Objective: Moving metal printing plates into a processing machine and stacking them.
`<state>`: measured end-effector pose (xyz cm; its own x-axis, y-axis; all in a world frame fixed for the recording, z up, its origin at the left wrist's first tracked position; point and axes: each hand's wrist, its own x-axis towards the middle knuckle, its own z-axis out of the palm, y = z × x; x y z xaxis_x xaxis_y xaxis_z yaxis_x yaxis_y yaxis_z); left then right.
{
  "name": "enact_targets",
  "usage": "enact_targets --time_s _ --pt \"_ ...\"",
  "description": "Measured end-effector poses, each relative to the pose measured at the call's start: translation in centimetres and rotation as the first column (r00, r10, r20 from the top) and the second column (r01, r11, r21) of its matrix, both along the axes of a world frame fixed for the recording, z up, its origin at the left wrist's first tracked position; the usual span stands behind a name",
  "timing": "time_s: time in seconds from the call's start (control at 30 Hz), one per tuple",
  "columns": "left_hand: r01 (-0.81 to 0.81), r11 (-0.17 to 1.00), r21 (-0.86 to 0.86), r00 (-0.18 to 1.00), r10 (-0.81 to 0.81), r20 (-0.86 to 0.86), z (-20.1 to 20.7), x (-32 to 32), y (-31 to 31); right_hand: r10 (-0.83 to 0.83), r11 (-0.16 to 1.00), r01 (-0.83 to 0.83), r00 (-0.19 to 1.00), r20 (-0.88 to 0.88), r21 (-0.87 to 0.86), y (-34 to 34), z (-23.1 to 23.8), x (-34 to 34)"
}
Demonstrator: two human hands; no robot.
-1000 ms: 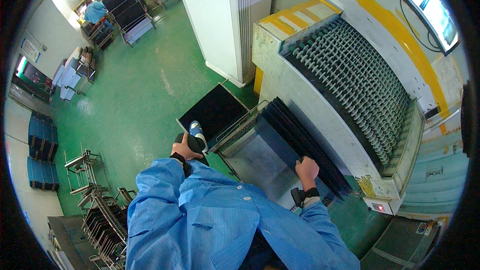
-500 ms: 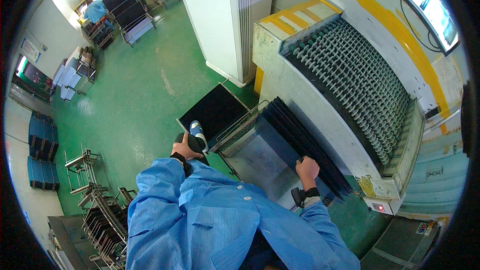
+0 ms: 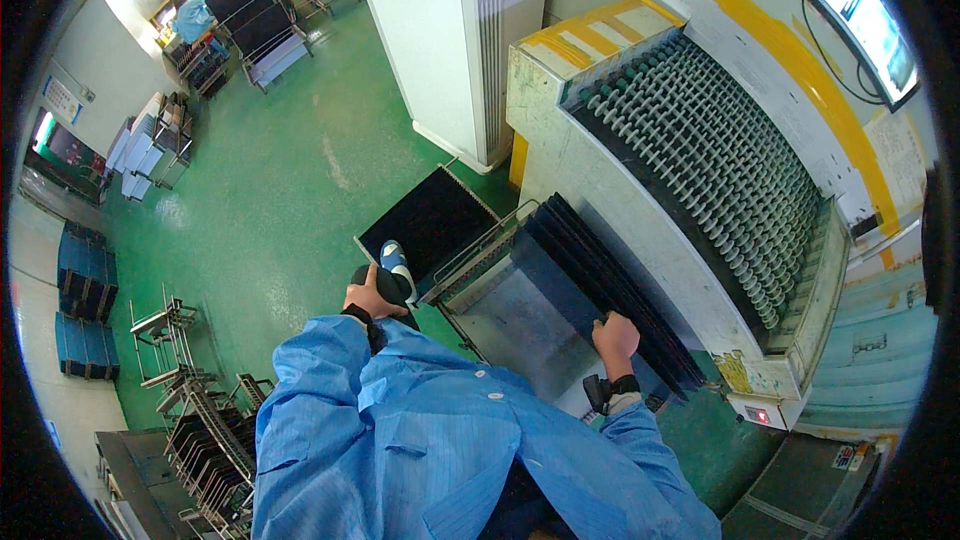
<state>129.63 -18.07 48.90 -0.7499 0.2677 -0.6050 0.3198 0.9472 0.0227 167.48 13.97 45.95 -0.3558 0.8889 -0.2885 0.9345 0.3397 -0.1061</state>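
Note:
My left hand point(image 3: 370, 298) rests on my dark-trousered knee, its fingers stretched over the leg and holding nothing. Closed on the near edge of a thin dark panel is my right hand point(image 3: 614, 336); the curled fingers are partly hidden. That panel belongs to a row of several upright dark panels point(image 3: 612, 285) standing in a metal rack point(image 3: 482, 262). A flat grey sheet point(image 3: 530, 315) lies beside the row, on its left. My blue-and-white shoe point(image 3: 396, 265) shows just past the left hand.
Right of the panels stands a machine with a bed of rollers point(image 3: 710, 175) and yellow tape. A black-surfaced rack point(image 3: 425, 220) sits on the green floor ahead, near a white cabinet point(image 3: 425, 40). Wire racks point(image 3: 205, 430) stand at the lower left. A screen point(image 3: 850, 5) hangs upper right.

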Motion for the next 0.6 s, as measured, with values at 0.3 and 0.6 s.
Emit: enact_targets --time_s 0.3,0.6 --pt "0.001 1.000 -0.003 1.000 -0.001 -0.006 -0.5 -0.2 -0.1 -0.009 1.000 0.009 1.000 0.008 0.004 -0.1 0.4 -0.1" --pt "0.028 0.999 -0.019 1.000 -0.028 0.002 -2.0 -0.8 -0.7 0.015 1.000 -0.015 1.000 -0.020 0.027 -0.1 -0.1 0.1"
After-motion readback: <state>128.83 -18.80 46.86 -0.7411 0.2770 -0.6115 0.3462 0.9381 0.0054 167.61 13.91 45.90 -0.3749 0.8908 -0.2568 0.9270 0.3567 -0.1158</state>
